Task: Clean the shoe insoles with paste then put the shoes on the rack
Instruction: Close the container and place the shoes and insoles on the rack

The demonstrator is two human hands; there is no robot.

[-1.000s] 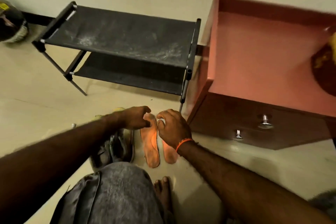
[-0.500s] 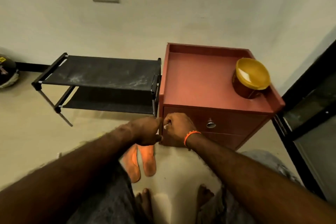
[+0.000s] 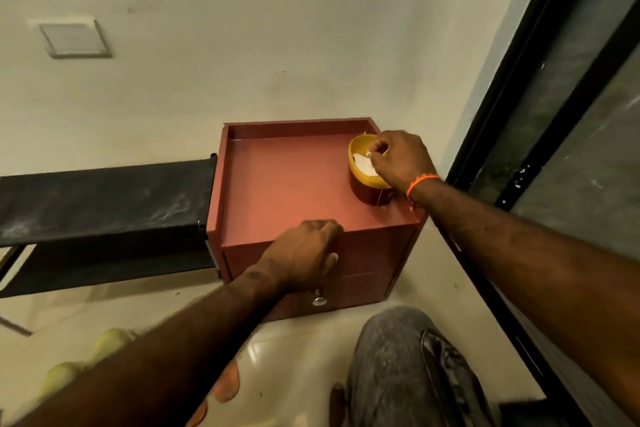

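Note:
A yellow bowl (image 3: 356,163) with white paste (image 3: 363,164) inside stands at the back right of the red cabinet (image 3: 280,184). My right hand (image 3: 398,158) reaches into the bowl and pinches a small white piece between thumb and fingers. My left hand (image 3: 304,255) rests with curled fingers on the cabinet's front top edge, over the drawer. Two orange insoles (image 3: 227,383) lie on the floor at the bottom, partly hidden by my left arm. The black shoe rack (image 3: 104,201) stands left of the cabinet. The yellow-green shoes (image 3: 104,343) show at the lower left.
A metal drawer knob (image 3: 318,300) sticks out just below my left hand. A dark glass door frame (image 3: 519,135) runs along the right side. My knee in grey trousers (image 3: 398,367) is at the bottom. A wall plate (image 3: 74,38) sits on the left wall.
The view has swung up and right from the insoles. My right hand moved from near the insoles up into the yellow bowl. My left hand moved onto the cabinet's front edge.

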